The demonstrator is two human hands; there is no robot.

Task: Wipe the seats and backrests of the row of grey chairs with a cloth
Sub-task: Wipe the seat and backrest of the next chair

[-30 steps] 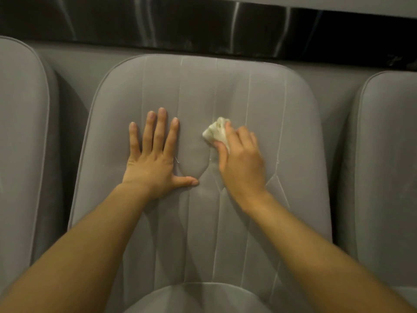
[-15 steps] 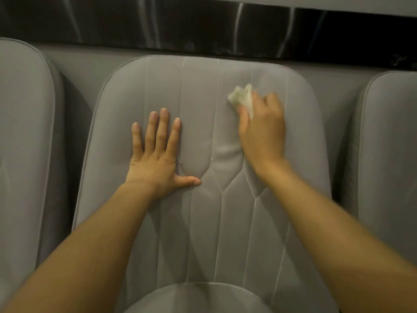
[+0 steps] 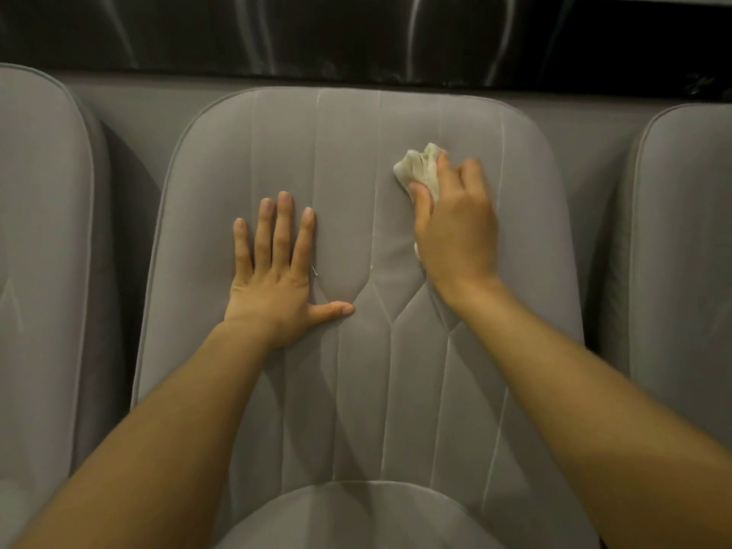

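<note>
Head view: we are facing the middle grey backrest [image 3: 348, 390].
Left hand [image 3: 273, 283]: we are pressing it flat, fingers spread.
Right hand [image 3: 455, 231]: we are gripping the cloth [image 3: 420, 168], bunched against the backrest's upper right.

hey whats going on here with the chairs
A person is wiping the backrest of the middle grey chair in a row. The right hand presses a bunched pale cloth against the upper right part of the backrest. The left hand lies flat, fingers spread, on the left half of the same backrest, apparently bracing it. The front of the seat shows at the bottom edge, and a neighbouring chair stands on each side, untouched by either hand right now.
</note>
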